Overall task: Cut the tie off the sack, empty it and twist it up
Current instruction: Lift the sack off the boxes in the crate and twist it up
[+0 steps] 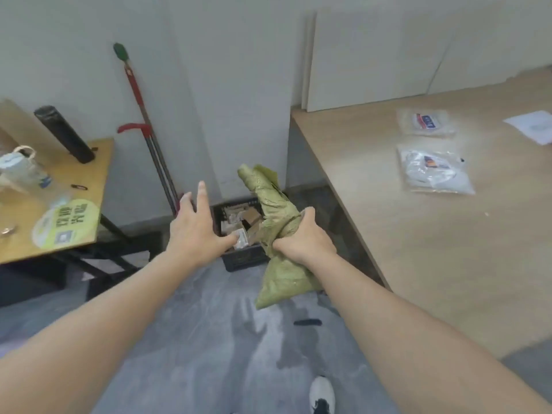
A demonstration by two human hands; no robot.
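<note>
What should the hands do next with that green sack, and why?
Probably bring the left hand over to grab the sack's free upper end and keep twisting. The right hand grips the bunched middle alone, the left is open and off it, and the sack looks limp and only loosely wound, both ends still flaring out.

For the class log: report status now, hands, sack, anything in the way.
Right hand shut on sack, bunched at its middle. Left hand open, empty, beside it. Black crate of packets on floor beyond. Nothing blocking.
</note>
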